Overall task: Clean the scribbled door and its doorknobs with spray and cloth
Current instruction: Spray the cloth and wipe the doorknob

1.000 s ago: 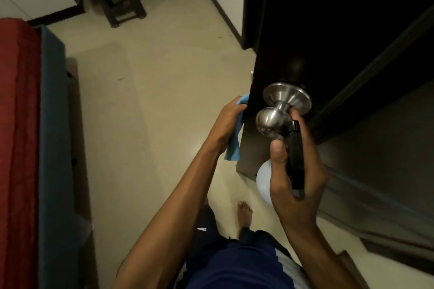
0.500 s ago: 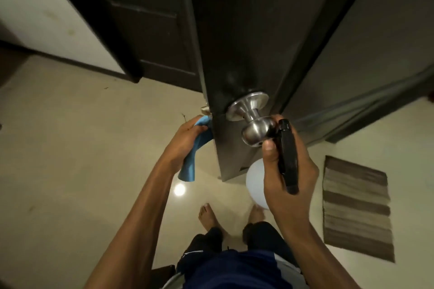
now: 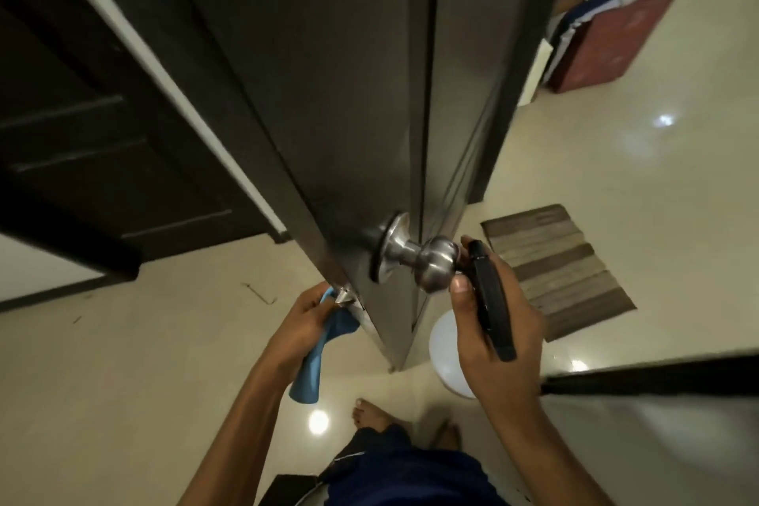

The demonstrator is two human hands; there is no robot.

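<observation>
Fingers of the right hand (image 3: 499, 325) curl round the black trigger head of the spray bottle (image 3: 491, 300), whose white body hangs below the palm, while the thumb tip presses against the near doorknob (image 3: 437, 263). Fingers of the left hand (image 3: 306, 322) are bunched round the blue cloth (image 3: 314, 362), pinching it against the latch edge of the door (image 3: 336, 136), right where the far knob (only a sliver of metal shows past the edge) sticks out. The cloth's tail dangles free below the fist.

Compared with 1 second ago, the view has swung up from the floor to look along the door's thin edge, so both faces of the dark panel now show, and the striped mat (image 3: 558, 271) on the floor appears to the right. The left hand has gone on holding the cloth at the far side throughout, and the right hand has stayed with the bottle against the near knob. The grip itself has hardly altered; what has changed is mostly the head's angle.

My reading is that the person is steadying the door with the right hand while wiping the far knob with the left. The near knob looks bright already, though whether it has been wiped I cannot tell. No scribbles are legible on the dim panel.
</observation>
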